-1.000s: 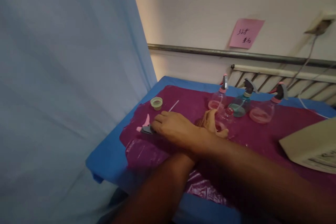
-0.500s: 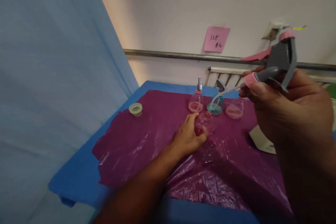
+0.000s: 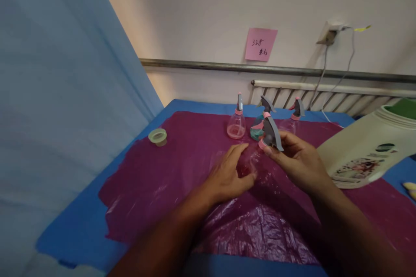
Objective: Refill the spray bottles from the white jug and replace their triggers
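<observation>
My left hand [image 3: 229, 173] is curved around the side of a clear spray bottle [image 3: 250, 165] standing on the purple plastic sheet. The bottle is see-through, so its outline is faint. In my right hand [image 3: 297, 160] is a grey and pink trigger spray head [image 3: 270, 133], its pink collar at the bottle's neck. Whether the threads have caught I cannot tell. Just behind stand a spray bottle with pink liquid [image 3: 236, 130], one with blue-green liquid [image 3: 256, 132] partly covered by the spray head, and another with a pink collar [image 3: 290, 125] partly behind my right hand.
A small round tub [image 3: 158, 137] sits on the purple sheet [image 3: 182, 169] at the left. A large cream jug [image 3: 364, 151] stands close to my right forearm. The table [image 3: 74, 216] has a blue cover; a blue curtain [image 3: 65, 95] hangs at left. Behind runs a metal pipe [image 3: 211, 66].
My right hand has brought the spray head down and left to the bottle's neck; its tube no longer hangs outside. My left hand stays at the bottle. The view has shifted right.
</observation>
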Tool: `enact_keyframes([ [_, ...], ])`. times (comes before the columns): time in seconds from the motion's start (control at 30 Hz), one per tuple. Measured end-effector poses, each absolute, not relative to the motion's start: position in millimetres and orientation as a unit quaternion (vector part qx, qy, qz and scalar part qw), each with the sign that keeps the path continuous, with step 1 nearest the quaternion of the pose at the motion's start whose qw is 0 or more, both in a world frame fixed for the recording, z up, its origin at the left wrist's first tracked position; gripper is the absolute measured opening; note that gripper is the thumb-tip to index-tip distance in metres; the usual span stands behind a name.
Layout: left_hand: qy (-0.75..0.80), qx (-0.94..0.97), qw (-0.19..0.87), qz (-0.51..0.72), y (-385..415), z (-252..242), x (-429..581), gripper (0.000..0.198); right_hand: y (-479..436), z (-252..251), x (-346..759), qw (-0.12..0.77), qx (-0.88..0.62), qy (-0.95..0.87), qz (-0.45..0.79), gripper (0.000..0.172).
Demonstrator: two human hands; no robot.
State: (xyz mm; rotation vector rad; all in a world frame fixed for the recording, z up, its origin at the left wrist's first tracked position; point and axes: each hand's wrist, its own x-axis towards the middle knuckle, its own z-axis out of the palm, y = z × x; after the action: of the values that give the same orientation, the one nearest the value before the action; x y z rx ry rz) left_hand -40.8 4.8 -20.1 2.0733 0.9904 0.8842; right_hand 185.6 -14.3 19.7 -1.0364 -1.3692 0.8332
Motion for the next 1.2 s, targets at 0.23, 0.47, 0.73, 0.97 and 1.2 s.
enact_keyframes([
  [0.23, 0.366, 0.797, 0.368, 0.308, 1.1, -13.7, -42.2, 0.083, -18.9, 5.1, 194.1, 0.576, -0.434, -0.570, 0.393, 0.035],
  [0.47, 0.364, 0.765, 0.438, 0.301, 0.7, -6.9, -44.9, 0.084, -21.4, -4.4, 194.1, 0.575, -0.405, -0.548, 0.452, 0.033],
  [0.73, 0.346, 0.769, 0.439, 0.311, -1.5, -5.9, -49.0, 0.100, -19.5, -5.8, 184.2, 0.597, -0.421, -0.502, 0.464, 0.040],
  [0.97, 0.322, 0.849, 0.327, 0.262, -1.2, -18.3, -51.4, 0.105, -18.7, -4.4, 179.0, 0.584, -0.439, -0.487, 0.479, 0.048],
  [1.2, 0.313, 0.861, 0.316, 0.245, 1.7, -20.5, -50.4, 0.108, -13.2, -8.2, 170.4, 0.606, -0.433, -0.479, 0.463, 0.068],
])
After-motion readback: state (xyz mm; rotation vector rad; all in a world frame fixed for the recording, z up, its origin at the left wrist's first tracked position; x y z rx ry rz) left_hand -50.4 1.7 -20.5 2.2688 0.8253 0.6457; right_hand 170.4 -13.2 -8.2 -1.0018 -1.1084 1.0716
